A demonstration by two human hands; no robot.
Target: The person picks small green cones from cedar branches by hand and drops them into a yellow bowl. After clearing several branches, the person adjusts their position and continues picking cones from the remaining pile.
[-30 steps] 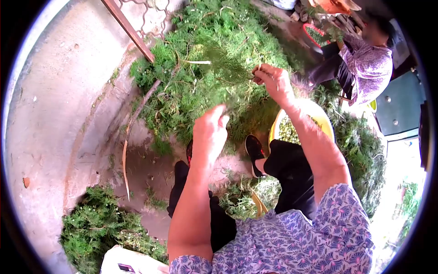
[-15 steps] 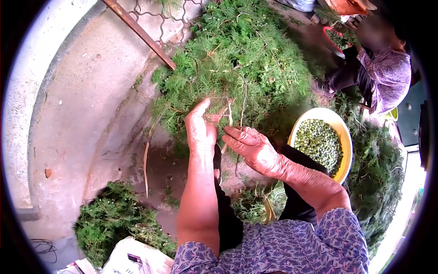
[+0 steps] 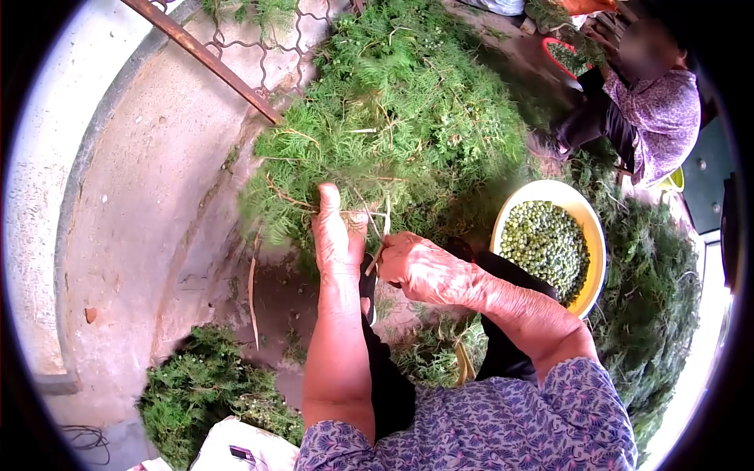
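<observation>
My left hand (image 3: 339, 239) is at the near edge of a big heap of feathery evergreen branches (image 3: 440, 94). Its thumb points up, and its fingers curl on a leafy evergreen branch (image 3: 290, 196) that spreads out beyond it. My right hand (image 3: 420, 267) is closed in a fist just to the right, gripping the bare woody stem (image 3: 386, 216). Thin twigs cross the gap between both hands. Beside my right forearm stands a yellow basin (image 3: 598, 259) holding many small round green seed cones (image 3: 542, 243).
A smaller pile of green sprigs (image 3: 196, 385) lies at lower left, near a white sack (image 3: 224, 447) with a small dark device. A rusty metal bar (image 3: 204, 59) leans at upper left. Another person (image 3: 660, 118) sits at upper right by a red-rimmed basin (image 3: 561, 59). More branches (image 3: 648, 282) lie at right.
My right hand has moved slightly left and down, and its fingers have folded into a fist on the stem. My left hand has shifted a little left and down; the foliage is blurred.
</observation>
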